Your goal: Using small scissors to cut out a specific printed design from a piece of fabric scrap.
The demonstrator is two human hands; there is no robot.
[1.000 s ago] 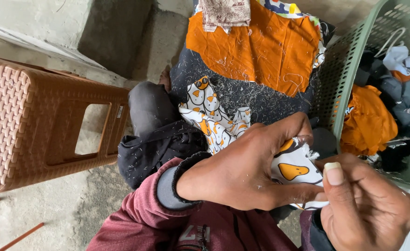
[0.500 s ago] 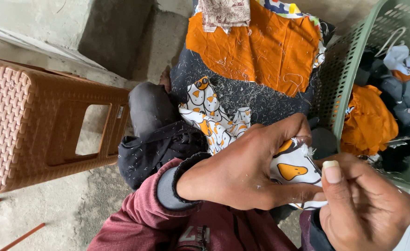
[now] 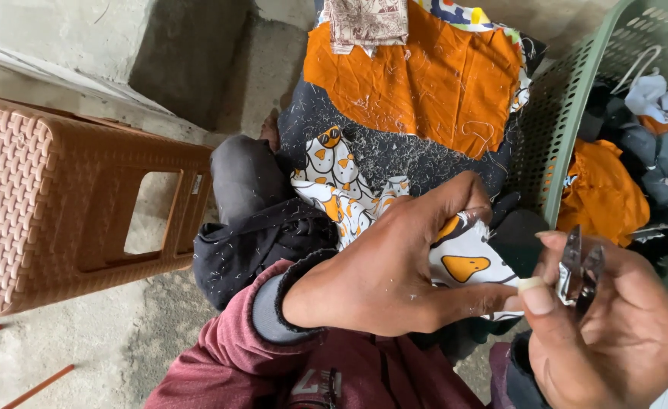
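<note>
Left hand: our left hand [image 3: 394, 273] is closed in a pinch on the white patterned cloth [image 3: 466, 261], thumb stretched out toward the right hand.
Right hand: our right hand [image 3: 614, 326] is closed around small metal thread snips [image 3: 580, 269], blades up and just beside the left thumb tip.
Cloth: it lies over our lap, between both hands, with the orange fabric [image 3: 425, 83] and a dark lint-flecked piece [image 3: 394, 151] beyond it.
Risk to the thumb: we judge the blades could nick the left thumb, since they sit so close to it (the gap looks very slight).
Risk to the cloth: a careless snip could cut the print itself, because the pinched fold hides what lies under the fingers.
Risk of a drop: a loose hold could send the snips to the concrete floor [image 3: 122, 348].
Nearby: green basket [image 3: 568, 129] of clothes at right, brown plastic stool [image 3: 69, 212] at left.
</note>
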